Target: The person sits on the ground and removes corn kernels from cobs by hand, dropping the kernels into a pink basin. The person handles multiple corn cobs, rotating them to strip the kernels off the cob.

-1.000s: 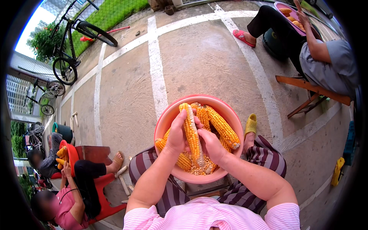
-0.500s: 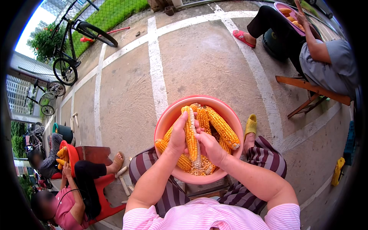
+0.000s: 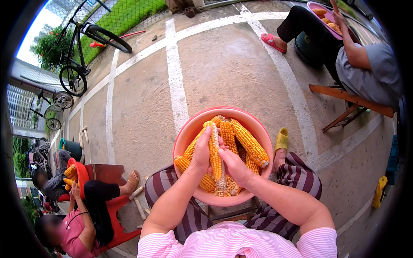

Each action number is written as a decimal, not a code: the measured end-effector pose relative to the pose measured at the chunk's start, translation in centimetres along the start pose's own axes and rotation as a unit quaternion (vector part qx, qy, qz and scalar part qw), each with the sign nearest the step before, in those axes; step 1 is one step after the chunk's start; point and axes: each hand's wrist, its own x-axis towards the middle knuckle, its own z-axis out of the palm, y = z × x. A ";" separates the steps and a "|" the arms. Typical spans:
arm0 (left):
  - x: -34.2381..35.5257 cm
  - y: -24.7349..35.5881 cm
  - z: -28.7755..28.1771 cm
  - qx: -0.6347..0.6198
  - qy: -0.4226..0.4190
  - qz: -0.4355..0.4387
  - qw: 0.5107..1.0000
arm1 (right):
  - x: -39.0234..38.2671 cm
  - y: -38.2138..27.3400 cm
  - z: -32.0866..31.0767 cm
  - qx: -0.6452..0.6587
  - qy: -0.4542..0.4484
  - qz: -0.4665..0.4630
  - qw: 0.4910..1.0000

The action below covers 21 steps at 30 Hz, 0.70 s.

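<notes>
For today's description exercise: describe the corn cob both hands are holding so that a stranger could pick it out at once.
Find the pink basin on the person's lap. Both hands, left hand and right hand, meet above its middle around one cob. Unlike the other cobs lying in the basin, it stands upright, and its lower end is already stripped bare of kernels.

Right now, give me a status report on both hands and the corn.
Left hand and right hand both gripping one corn cob, upright over the pink basin. More cobs and loose kernels in the basin. Nothing in the way.
</notes>
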 end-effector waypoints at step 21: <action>-0.4 0.8 0.9 0.015 0.000 -0.048 0.999 | -0.2 -0.1 -0.3 -0.003 0.031 0.031 0.999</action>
